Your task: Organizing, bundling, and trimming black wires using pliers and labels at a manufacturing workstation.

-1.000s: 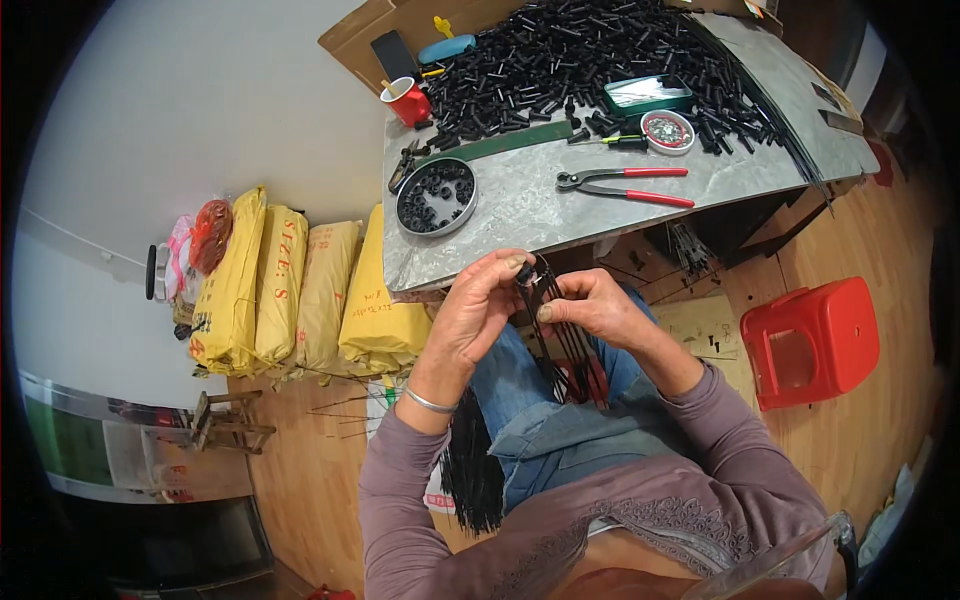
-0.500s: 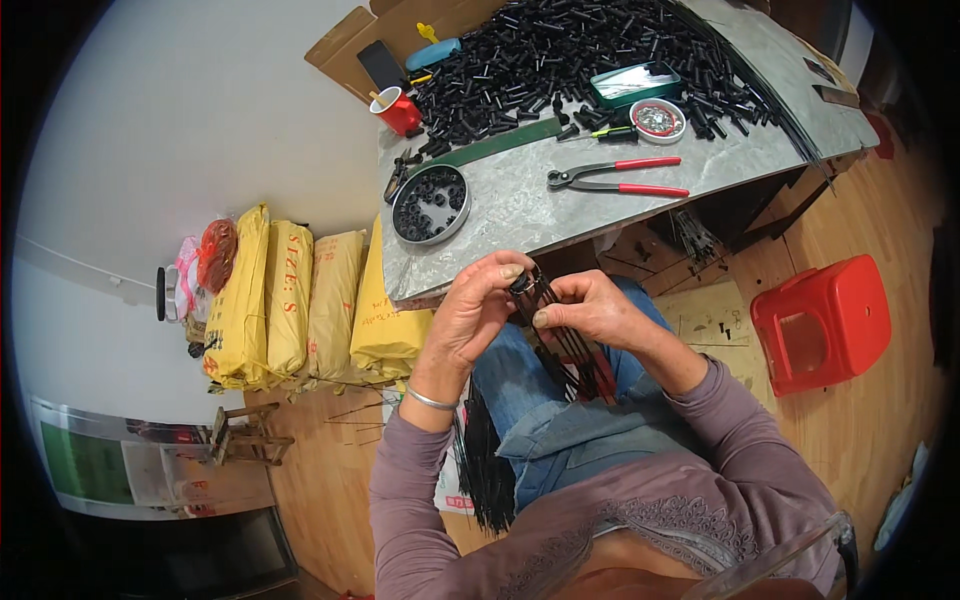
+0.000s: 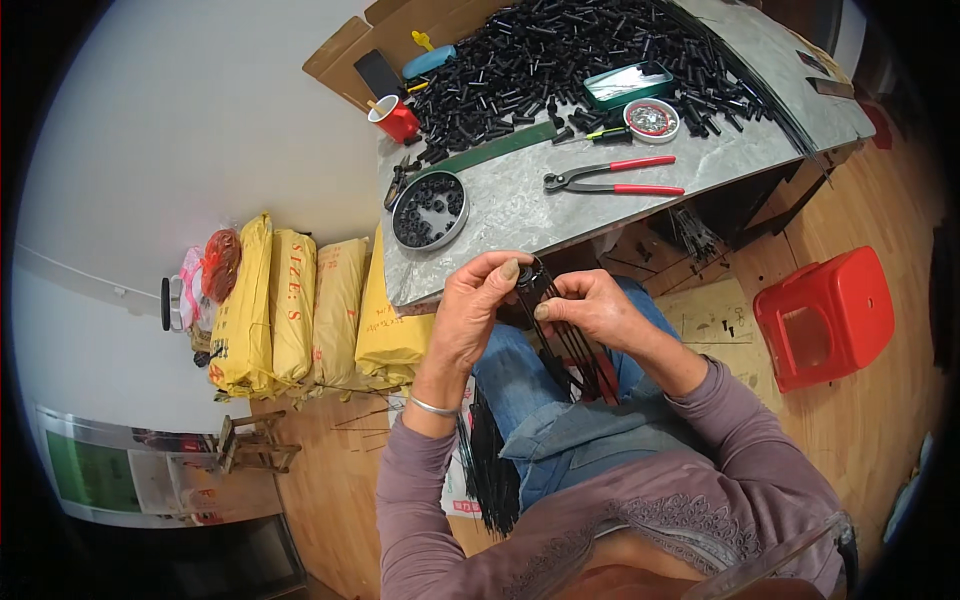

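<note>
A: Far left?
B: Yellow sacks [image 3: 292, 305] stand in a row along the wall. A small wooden stool [image 3: 255, 443] is on the floor just below them in view.

A: Next, moving right?
B: A red mug [image 3: 398, 122] with a stick in it, at the left side of the grey bench [image 3: 515, 205]. Nearer the front edge, a round tray [image 3: 463, 222] with small black caps [image 3: 428, 205] inside.

A: Left hand [image 3: 478, 308]?
B: Grip closed, thumb and fingers on a black end piece [image 3: 526, 279], just off the bench's front edge.

A: And the rods?
B: Thin black rods [image 3: 574, 372] run down from that end piece, fanning slightly, between the knees. Their lower tips are hard to make out.

A: Right hand [image 3: 602, 315]?
B: Grip pinched, thumb against fingers, on the rods just below the end piece. A heap of black tubular parts [image 3: 560, 60] covers the rear of the bench; red-handled pincers [image 3: 640, 189] lie in front of it.

A: Far right?
B: A red plastic stool [image 3: 850, 315] on the floor, well apart from both hands.
</note>
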Tool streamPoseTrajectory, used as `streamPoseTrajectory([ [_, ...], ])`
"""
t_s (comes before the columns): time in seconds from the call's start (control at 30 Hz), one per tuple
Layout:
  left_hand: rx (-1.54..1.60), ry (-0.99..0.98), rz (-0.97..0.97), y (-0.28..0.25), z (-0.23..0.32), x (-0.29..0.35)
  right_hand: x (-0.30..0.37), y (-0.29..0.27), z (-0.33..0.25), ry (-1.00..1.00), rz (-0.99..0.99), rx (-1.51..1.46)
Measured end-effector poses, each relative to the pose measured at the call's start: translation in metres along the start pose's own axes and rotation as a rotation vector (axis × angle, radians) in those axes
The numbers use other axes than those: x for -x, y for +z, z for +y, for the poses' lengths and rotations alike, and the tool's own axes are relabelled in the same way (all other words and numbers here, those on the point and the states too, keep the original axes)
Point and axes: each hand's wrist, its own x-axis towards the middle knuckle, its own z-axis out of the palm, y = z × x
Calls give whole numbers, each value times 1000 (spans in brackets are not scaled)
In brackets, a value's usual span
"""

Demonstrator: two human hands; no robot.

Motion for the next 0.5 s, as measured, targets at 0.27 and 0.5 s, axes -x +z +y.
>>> streamPoseTrajectory([
  [0.27,-44,146,94,20,-5,14,-1,2,3,-54,-2,-50],
  [0.5,-44,181,120,22,-6,17,3,-1,6,-127,71,-60],
])
